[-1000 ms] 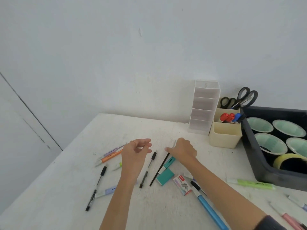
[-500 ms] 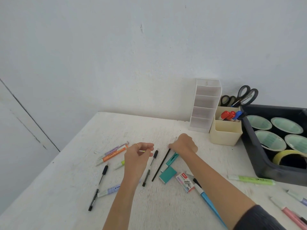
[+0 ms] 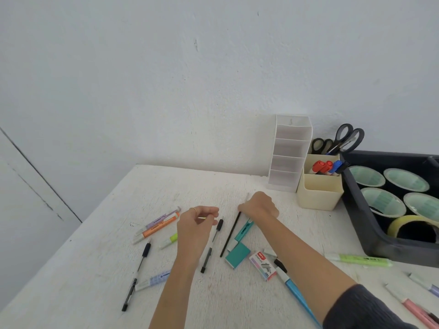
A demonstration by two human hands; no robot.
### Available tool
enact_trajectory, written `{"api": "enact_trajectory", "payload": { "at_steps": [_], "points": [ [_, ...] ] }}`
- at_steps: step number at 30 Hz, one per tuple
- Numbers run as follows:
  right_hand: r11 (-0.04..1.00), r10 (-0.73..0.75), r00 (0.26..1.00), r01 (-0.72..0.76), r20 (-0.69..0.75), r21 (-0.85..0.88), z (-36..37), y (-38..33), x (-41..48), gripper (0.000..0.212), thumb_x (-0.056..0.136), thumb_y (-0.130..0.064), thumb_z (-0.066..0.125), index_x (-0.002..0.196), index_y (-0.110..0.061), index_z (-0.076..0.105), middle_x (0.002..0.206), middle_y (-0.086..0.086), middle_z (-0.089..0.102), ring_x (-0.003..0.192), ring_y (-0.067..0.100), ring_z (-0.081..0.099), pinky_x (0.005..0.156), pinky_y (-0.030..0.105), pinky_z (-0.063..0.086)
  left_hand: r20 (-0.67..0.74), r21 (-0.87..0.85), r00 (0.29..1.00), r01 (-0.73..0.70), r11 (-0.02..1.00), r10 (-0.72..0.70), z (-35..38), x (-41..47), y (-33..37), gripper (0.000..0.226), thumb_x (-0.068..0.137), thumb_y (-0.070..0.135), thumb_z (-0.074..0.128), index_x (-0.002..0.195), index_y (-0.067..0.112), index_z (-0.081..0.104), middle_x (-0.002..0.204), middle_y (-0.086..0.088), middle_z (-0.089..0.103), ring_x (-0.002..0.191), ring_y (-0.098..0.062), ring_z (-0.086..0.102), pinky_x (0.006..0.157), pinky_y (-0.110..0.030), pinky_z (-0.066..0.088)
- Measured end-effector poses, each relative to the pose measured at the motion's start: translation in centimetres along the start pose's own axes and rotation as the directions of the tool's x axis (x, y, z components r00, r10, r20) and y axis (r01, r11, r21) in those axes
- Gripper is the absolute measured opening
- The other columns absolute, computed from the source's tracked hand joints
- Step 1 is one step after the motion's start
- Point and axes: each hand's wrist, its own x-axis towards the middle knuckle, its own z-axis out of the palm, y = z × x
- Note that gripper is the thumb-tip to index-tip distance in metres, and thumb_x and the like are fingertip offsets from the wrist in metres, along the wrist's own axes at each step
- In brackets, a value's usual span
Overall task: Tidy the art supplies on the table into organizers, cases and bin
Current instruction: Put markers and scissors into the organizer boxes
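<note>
Head view: white worktop point(image 3: 95, 269) against a pale wall, supplies scattered across the front.

R grip point(image 3: 259, 206) is knuckles up, fingers curled down over the top end of a thin black brush point(image 3: 230, 233). The rest of the brush lies on the worktop, slanting toward the person, and a pale tip pokes out past the fingers.

L grip point(image 3: 194, 231) hovers just left of it, fingers curled, thumb and forefinger tips nearly meeting w/ a yellowish sliver btw them; can't tell if it's grasping anything.

A black-capped pen point(image 3: 212, 243) lies btw the two wrists. Just right of the brush are a teal pen point(image 3: 242, 230), a teal block point(image 3: 237, 254) and a staples box point(image 3: 263, 265).

Left side: orange highlighter point(image 3: 159, 227) touching a lilac highlighter point(image 3: 158, 219), plus another black pen point(image 3: 136, 276).

Back right: empty white tiered organizer point(image 3: 291, 153), then a cream cup point(image 3: 319, 191) w/ markers and scissors point(image 3: 344, 141). Beside that, a dark bin point(image 3: 370, 233) holds tape rolls point(image 3: 373, 176). A green highlighter point(image 3: 358, 260) lies in front of the bin.
</note>
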Motion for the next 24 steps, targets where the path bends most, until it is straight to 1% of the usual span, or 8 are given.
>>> {"api": "enact_trajectory", "payload": {
  "at_steps": [2,6,8,11,15,19,22,24],
  "points": [
    [0.999,-0.009,1.0,0.009,0.006,-0.044,0.0,-0.4,0.1,0.03,0.081,-0.024,0.07,0.067,-0.016,0.044,0.063,-0.003,0.047,0.052,0.009,0.042,0.044,0.021,0.027,-0.005,0.004,1.0,-0.002,1.0,0.002,0.3,0.1,0.1,0.027,0.086,0.0,0.052,0.088,0.019,0.07,0.087,0.007,0.071,0.074,-0.005,0.067,0.065,-0.015,0.045],
    [0.998,0.008,1.0,-0.006,0.026,-0.061,0.4,-1.5,0.4,0.016,0.082,-0.013,0.062,0.072,-0.013,0.05,0.064,-0.002,0.05,0.052,0.01,0.044,0.044,0.021,0.028,0.018,0.028,1.0,-0.008,1.0,0.007,0.7,0.1,0.0,0.026,0.086,0.0,0.053,0.087,0.021,0.07,0.087,0.006,0.071,0.073,-0.003,0.067,0.058,-0.008,0.044],
    [0.996,-0.001,0.999,0.004,0.041,-0.087,0.5,-1.9,0.3,0.018,0.08,-0.017,0.065,0.071,-0.014,0.049,0.064,-0.002,0.05,0.052,0.011,0.045,0.044,0.021,0.029,0.016,0.038,1.0,-0.004,0.999,0.003,0.8,0.2,-0.1,0.027,0.086,0.001,0.053,0.086,0.022,0.07,0.087,0.006,0.071,0.074,-0.003,0.067,0.06,-0.01,0.043],
    [0.999,-0.002,0.998,0.005,0.066,-0.045,0.4,-1.9,0.3,0.021,0.078,-0.024,0.068,0.075,-0.014,0.049,0.066,-0.002,0.051,0.054,0.011,0.047,0.045,0.021,0.031,0.016,0.041,1.0,0.002,0.999,-0.003,0.9,0.4,-0.2,0.027,0.086,0.001,0.053,0.086,0.022,0.07,0.087,0.007,0.071,0.076,-0.004,0.067,0.063,-0.013,0.044],
    [0.983,-0.001,0.992,-0.022,0.127,0.183,-0.1,-0.7,0.7,0.028,0.073,-0.03,0.071,0.079,-0.01,0.053,0.07,0.001,0.057,0.057,0.014,0.052,0.049,0.022,0.038,0.011,0.034,1.0,0.005,0.999,-0.005,0.8,0.8,-0.1,0.027,0.086,0.001,0.053,0.088,0.021,0.07,0.087,0.007,0.071,0.078,-0.005,0.066,0.064,-0.014,0.044],
    [0.85,-0.048,0.982,-0.056,0.182,0.524,-2.4,0.4,0.9,0.028,0.073,-0.016,0.074,0.087,0.004,0.061,0.067,0.012,0.066,0.046,0.013,0.055,0.041,0.018,0.043,0.011,0.014,1.0,0.006,1.0,-0.006,1.3,1.3,0.4,0.026,0.086,0.0,0.052,0.089,0.018,0.071,0.086,0.005,0.071,0.078,-0.006,0.066,0.066,-0.015,0.045],
    [0.75,-0.156,0.974,0.009,0.163,0.661,-5.3,1.1,-0.1,0.017,0.078,-0.009,0.07,0.081,0.007,0.067,0.072,0.015,0.071,0.05,0.014,0.062,0.048,0.018,0.051,0.025,-0.003,1.0,-0.007,1.0,0.007,2.6,1.8,1.4,0.026,0.086,0.001,0.052,0.089,0.019,0.071,0.086,0.005,0.071,0.079,-0.006,0.065,0.068,-0.017,0.047],
    [0.705,-0.232,0.968,0.101,0.094,0.702,-7.4,1.7,-1.0,0.01,0.08,-0.007,0.069,0.08,0.002,0.068,0.073,0.013,0.07,0.054,0.013,0.062,0.051,0.016,0.052,0.045,-0.019,0.999,-0.03,0.999,0.031,3.9,1.9,2.3,0.026,0.085,0.001,0.053,0.087,0.019,0.071,0.086,0.005,0.071,0.079,-0.006,0.065,0.069,-0.018,0.047]
  ]
}}
